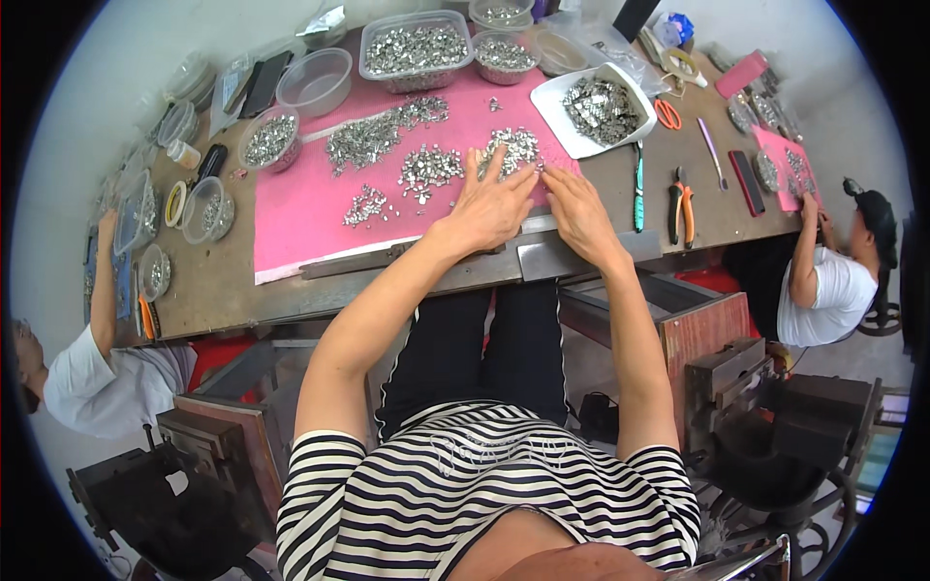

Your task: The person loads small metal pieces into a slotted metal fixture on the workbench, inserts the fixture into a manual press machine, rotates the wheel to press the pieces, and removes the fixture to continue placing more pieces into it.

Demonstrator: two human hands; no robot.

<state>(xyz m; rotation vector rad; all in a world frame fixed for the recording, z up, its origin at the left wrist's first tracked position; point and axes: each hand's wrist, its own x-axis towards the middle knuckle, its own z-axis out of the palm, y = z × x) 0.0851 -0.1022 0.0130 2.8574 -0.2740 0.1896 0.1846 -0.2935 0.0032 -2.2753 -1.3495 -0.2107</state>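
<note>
My left hand [491,205] rests on the pink cloth [291,218], fingers spread over the near edge of a pile of small shiny metal pieces [513,145]. Close beside it, my right hand [579,215] has its fingers drawn together, with the tips by the same pile. Anything between those tips is too small to make out. Left of my hands lie more heaps of metal pieces [431,169], one of them small and nearest the cloth's front edge [366,206]. A white scoop-shaped tray [554,107] of larger metal pieces sits just beyond my right hand.
Along the back stand a rectangular plastic tub [417,80] of pieces and an empty round tub [315,82]. To the right lie orange-handled scissors [668,114], a teal-handled tool [638,194] and pliers [682,208]. Co-workers sit at the left [116,373] and right [833,290].
</note>
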